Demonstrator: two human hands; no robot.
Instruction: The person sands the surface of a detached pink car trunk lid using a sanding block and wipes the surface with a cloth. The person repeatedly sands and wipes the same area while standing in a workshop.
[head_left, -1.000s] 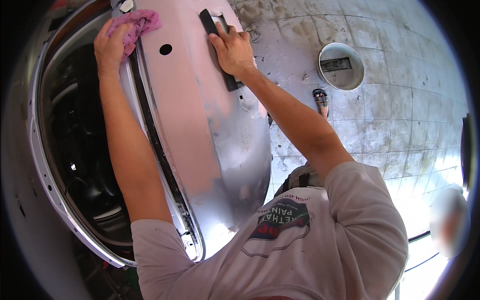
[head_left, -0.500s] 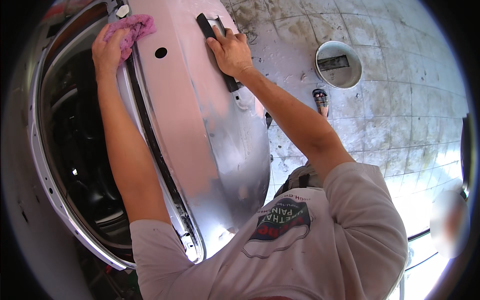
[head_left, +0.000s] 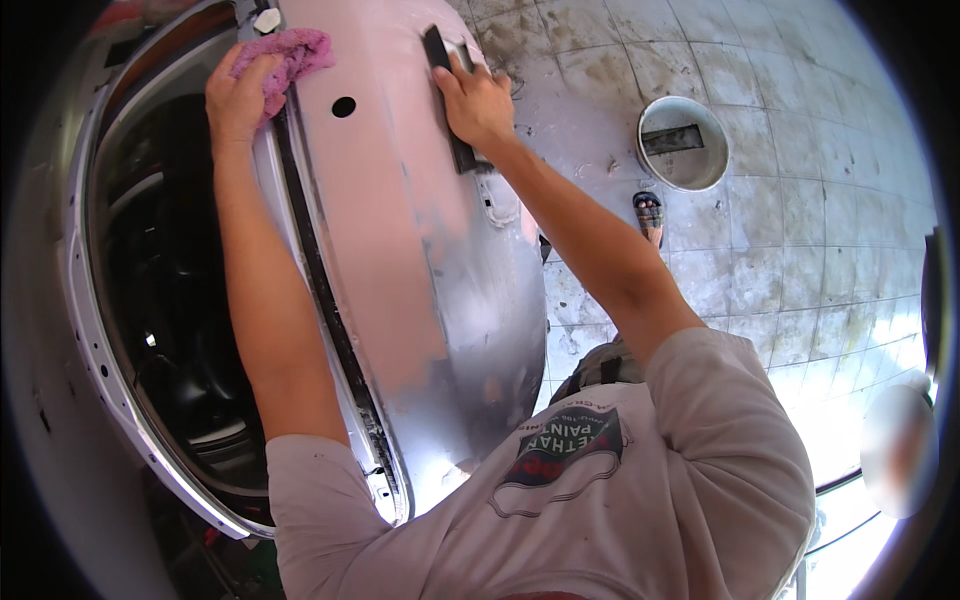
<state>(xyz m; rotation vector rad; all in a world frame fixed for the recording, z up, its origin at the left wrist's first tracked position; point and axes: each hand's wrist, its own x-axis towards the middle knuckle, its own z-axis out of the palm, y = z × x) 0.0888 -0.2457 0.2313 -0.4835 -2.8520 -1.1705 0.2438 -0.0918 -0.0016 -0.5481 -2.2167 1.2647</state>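
A long car door point(head_left: 375, 300) lies in front of me, with pink primer-like patches and bare grey metal toward its near right end. At the far left, my left hand point(head_left: 238, 95) is closed on a wet pink cloth point(head_left: 300, 55), pressed against the strip beside the window opening. My right hand point(head_left: 480, 105) grips a long black sanding block point(head_left: 463, 155), held flat on the panel's far right part. Its fingers curl over the block and hide part of it. A round dark hole point(head_left: 343, 107) sits in the panel between the two hands.
A round bucket point(head_left: 724, 160) stands on the tiled floor point(head_left: 780, 210) to the right, with a dark rectangular block point(head_left: 672, 139) inside. Near it is a sandaled foot point(head_left: 649, 215). The dark window opening point(head_left: 160, 300) lies left of the panel. A blurred shape appears at the right edge.
The whole view has shifted slightly, so things appear farther right. Against the panel, my right hand and the sanding block have slid a little farther away. My left hand keeps its place.
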